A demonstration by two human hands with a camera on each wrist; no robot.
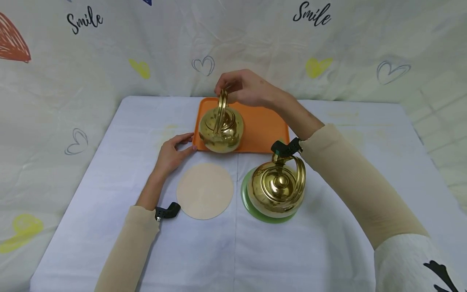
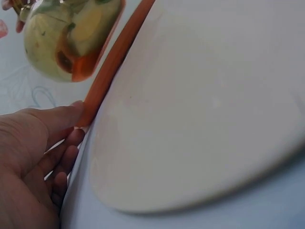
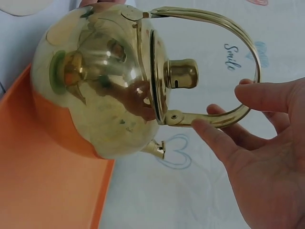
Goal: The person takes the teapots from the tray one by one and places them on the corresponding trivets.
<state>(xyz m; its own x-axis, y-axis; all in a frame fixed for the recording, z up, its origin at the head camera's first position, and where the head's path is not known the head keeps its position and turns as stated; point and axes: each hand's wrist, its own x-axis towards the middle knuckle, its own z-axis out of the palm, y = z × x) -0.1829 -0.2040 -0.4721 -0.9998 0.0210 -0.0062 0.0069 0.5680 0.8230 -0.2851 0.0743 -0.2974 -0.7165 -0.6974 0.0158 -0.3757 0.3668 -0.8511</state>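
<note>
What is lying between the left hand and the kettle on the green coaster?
In the head view, a round beige coaster lies flat on the tablecloth between the left hand and the kettle on the green coaster.

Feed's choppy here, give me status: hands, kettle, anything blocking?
Right hand pinches handle of kettle on orange tray. Left hand open, fingertips at tray edge. Beige mat bare; second kettle sits on green mat beside it.

Staged recording setup — draped "Smile" sheet (image 1: 313, 14), covered table (image 1: 109, 194)
</note>
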